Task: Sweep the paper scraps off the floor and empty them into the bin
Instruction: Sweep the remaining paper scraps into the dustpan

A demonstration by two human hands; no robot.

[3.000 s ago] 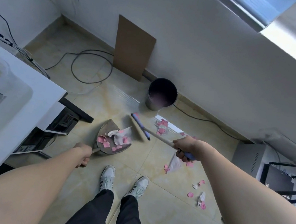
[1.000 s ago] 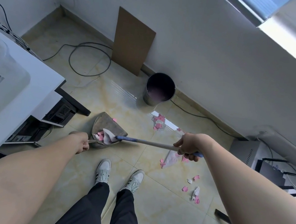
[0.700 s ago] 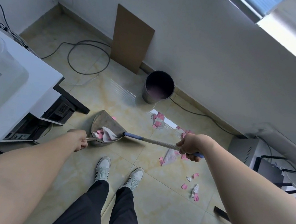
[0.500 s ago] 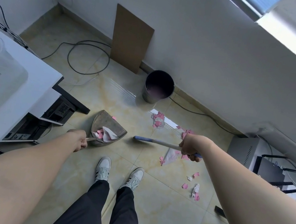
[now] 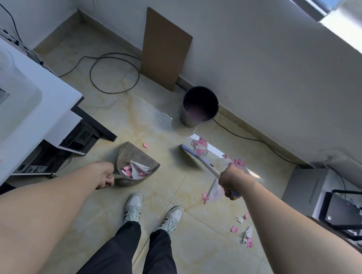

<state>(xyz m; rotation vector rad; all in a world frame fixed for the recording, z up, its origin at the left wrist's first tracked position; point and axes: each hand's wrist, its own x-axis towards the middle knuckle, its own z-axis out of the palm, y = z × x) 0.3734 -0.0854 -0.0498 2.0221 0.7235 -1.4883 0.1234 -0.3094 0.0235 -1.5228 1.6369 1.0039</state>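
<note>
Whereas half a second ago the broom (image 5: pixel 198 158) lay level with its blue head near the dustpan (image 5: pixel 136 162), its head now points away toward the heap of pink scraps (image 5: pixel 200 145) in front of the bin (image 5: pixel 199 106). The right hand (image 5: pixel 231 181) has its grip clamped round the pale shaft, near a crumpled white paper (image 5: pixel 215 193). The left hand (image 5: pixel 104 173) has stayed where it was, its grip wrapped round the dustpan's handle. That pan rests on the tiled floor (image 5: pixel 203 264) and holds pink bits and a folded white sheet. More pink and white scraps (image 5: pixel 244 232) lie scattered to the right of the white shoes (image 5: pixel 134 206). The bin is dark, round and open, standing by the wall beside a brown board (image 5: pixel 165 47).
</note>
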